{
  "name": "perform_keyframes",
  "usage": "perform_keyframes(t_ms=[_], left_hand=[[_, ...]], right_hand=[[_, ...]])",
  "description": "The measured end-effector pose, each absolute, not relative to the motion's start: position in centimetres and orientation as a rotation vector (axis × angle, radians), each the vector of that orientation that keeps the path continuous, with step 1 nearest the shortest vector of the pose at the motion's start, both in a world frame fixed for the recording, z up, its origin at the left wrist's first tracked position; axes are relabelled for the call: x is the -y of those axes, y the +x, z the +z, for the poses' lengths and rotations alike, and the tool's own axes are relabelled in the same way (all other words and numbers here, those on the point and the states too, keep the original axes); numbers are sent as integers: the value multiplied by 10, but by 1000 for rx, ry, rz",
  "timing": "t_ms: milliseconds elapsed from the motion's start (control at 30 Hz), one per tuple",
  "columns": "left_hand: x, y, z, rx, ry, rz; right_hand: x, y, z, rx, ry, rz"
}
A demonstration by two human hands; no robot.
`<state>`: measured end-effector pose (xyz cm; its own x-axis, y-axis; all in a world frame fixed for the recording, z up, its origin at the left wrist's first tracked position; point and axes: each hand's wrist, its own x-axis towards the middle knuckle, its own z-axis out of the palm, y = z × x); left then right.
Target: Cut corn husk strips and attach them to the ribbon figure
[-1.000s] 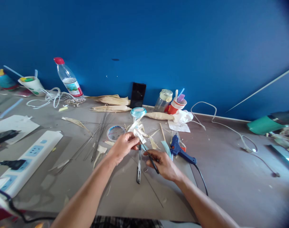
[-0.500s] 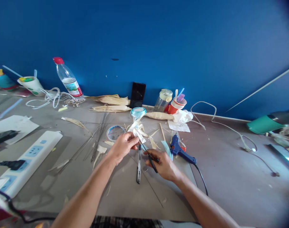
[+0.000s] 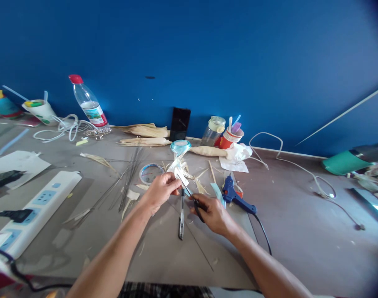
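My left hand (image 3: 159,191) pinches a pale strip of dried husk (image 3: 182,177) just above the grey table (image 3: 300,231). My right hand (image 3: 214,214) is closed on the black handles of small scissors (image 3: 192,200), whose blades reach up to the strip. A black pen (image 3: 181,214) lies on the table under and between the hands. A blue glue gun (image 3: 235,196) rests just right of my right hand, its cable running toward me.
A white power strip (image 3: 37,207) lies at left, thin wires (image 3: 130,174) and tape rolls (image 3: 150,173) behind the hands. A water bottle (image 3: 89,103), black phone (image 3: 180,124), jar (image 3: 214,130), red cup (image 3: 232,138) and husks (image 3: 145,131) line the blue wall. A green flask (image 3: 347,162) lies at right.
My right hand has moved the scissors slightly up and left, so the blades now meet the husk strip. My left hand holds almost still.
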<state>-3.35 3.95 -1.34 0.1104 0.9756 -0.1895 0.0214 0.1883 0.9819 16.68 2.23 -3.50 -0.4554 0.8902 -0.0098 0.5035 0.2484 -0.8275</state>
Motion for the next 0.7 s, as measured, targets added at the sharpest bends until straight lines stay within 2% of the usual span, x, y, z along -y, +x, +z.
perform_keyframes(t_ms=[333, 700], left_hand=[[-40, -34, -15, -1131, 1118, 1001], [-39, -33, -11, -1138, 1114, 972]], right_hand=[[-22, 166, -29, 2080, -1252, 1110], [-25, 168, -24, 1998, -1264, 1336]])
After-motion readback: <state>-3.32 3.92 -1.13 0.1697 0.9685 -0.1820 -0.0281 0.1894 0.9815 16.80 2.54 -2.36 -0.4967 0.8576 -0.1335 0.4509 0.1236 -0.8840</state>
